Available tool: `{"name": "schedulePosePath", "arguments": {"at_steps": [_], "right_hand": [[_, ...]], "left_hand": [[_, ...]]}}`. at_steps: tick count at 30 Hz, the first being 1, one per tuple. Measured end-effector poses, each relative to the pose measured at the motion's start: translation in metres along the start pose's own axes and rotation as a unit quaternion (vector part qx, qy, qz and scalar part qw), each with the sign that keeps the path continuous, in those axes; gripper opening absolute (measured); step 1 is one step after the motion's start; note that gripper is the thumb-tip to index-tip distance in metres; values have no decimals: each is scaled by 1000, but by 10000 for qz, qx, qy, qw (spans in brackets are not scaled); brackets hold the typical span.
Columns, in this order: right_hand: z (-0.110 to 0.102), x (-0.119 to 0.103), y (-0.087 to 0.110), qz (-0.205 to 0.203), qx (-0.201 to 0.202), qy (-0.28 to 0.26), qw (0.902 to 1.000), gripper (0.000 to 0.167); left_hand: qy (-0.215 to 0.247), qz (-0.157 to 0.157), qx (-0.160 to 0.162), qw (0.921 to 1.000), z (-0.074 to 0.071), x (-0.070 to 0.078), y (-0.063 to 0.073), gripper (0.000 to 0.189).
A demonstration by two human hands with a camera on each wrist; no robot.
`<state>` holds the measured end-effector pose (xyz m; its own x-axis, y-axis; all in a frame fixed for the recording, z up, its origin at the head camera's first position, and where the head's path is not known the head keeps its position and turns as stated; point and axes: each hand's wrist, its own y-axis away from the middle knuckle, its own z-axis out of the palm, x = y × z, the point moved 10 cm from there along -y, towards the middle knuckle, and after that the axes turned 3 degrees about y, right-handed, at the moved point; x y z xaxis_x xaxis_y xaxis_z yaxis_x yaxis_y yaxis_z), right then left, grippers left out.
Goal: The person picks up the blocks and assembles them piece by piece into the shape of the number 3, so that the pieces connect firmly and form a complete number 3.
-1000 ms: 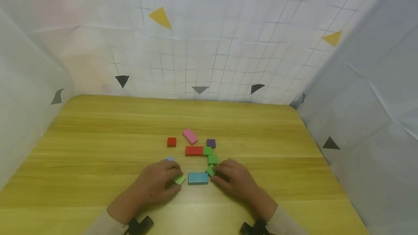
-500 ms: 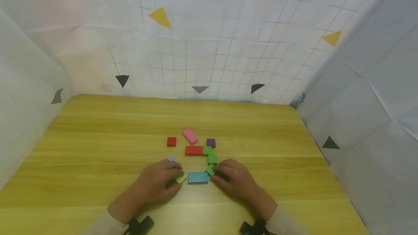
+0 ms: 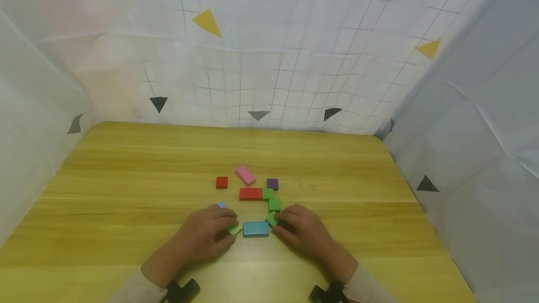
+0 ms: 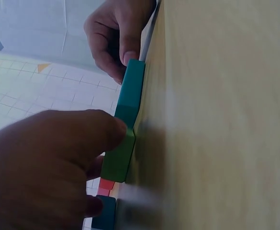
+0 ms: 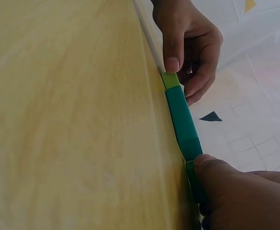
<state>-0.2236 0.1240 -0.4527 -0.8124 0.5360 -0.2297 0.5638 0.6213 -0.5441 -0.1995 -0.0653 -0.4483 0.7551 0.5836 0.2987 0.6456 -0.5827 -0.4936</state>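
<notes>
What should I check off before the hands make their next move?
1. Left hand gripping the light green block: ok.
2. Right hand holding the angled green block: ok.
3. Blue block lying flat on the table: ok.
4. Angled green block squared to the blue block: not ok, turned askew.
5. Pale blue block's full outline: cannot tell, left hand covers part.

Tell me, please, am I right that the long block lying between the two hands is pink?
Only the colour is wrong: the head view shows that the long block lying between the left hand and the right hand is blue.
</notes>
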Motion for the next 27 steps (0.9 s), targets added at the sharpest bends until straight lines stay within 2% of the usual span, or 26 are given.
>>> {"name": "schedulePosePath", "arguments": {"at_steps": [14, 21, 27], "right_hand": [[0, -1, 0, -99, 131, -11, 9999, 29], [-1, -1, 0, -138, 140, 1, 9998, 29], [0, 0, 0, -118, 107, 0, 9999, 29]], "left_hand": [[-40, -145, -53, 9999, 2, -2, 0, 25], [45, -335, -216, 9992, 4, -5, 1, 27], [54, -304, -105, 9995, 2, -4, 1, 31]]}}
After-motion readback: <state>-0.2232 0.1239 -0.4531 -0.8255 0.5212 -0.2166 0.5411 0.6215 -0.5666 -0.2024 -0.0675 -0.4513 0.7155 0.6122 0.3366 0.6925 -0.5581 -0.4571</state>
